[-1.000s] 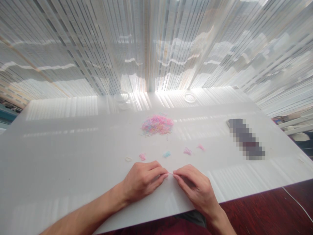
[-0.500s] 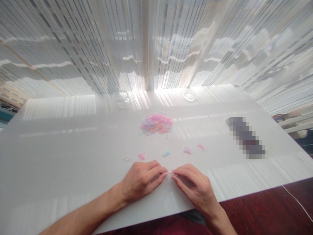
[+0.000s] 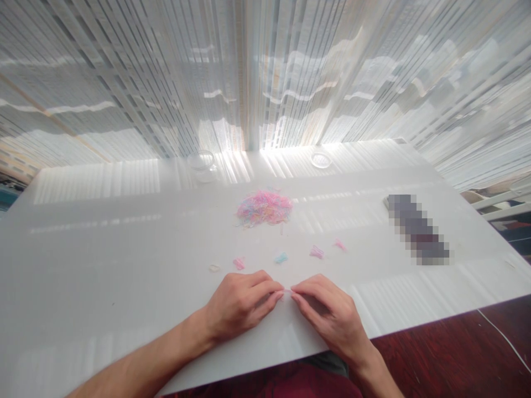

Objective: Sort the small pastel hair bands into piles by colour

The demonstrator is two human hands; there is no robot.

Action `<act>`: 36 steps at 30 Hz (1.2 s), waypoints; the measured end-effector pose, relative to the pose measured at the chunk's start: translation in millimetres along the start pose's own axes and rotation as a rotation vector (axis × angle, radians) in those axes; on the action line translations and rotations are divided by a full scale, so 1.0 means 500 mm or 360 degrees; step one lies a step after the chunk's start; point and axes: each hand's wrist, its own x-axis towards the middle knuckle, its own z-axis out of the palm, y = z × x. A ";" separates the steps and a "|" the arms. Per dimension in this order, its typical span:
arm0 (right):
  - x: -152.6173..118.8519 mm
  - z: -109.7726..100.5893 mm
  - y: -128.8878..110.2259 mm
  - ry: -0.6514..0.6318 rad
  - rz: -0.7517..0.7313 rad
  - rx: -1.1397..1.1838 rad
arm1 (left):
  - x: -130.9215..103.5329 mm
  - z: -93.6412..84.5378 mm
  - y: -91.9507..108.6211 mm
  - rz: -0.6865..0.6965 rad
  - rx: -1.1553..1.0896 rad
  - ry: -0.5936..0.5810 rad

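Note:
My left hand [image 3: 244, 301] and my right hand [image 3: 329, 309] meet near the table's front edge, fingertips pinched on a small thin pink strand [image 3: 287, 291] stretched between them. Just beyond them lies a loose row of small bunches: a whitish one [image 3: 214, 268], a pink one [image 3: 239, 263], a light blue one [image 3: 281, 257], a purple one [image 3: 316, 252] and another pink one [image 3: 339, 245]. Farther back is a heap of thin pastel strands [image 3: 264, 208], mostly pink with some blue and yellow.
A clear round container [image 3: 202, 166] and a clear round lid-like piece [image 3: 321, 160] are at the back of the white table [image 3: 103, 254]. A pixelated long object [image 3: 418, 229] lies on the right. Striped sheer curtains [image 3: 282, 72] hang behind the table.
The pink strand between my fingertips looks straighter, and the gap between my hands is slightly narrower. Both hands keep their pinch; the whole view has shifted slightly.

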 end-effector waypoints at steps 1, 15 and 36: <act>0.001 0.000 -0.001 0.0004 0.0001 0.0000 | 0.000 0.000 0.000 -0.0001 0.0000 -0.0003; 0.002 -0.002 -0.002 0.0008 0.0037 0.0024 | 0.003 -0.004 0.005 -0.0025 -0.0074 0.0051; 0.003 -0.003 -0.003 0.0008 0.0095 0.0039 | 0.009 -0.005 0.008 -0.0046 -0.0107 0.0161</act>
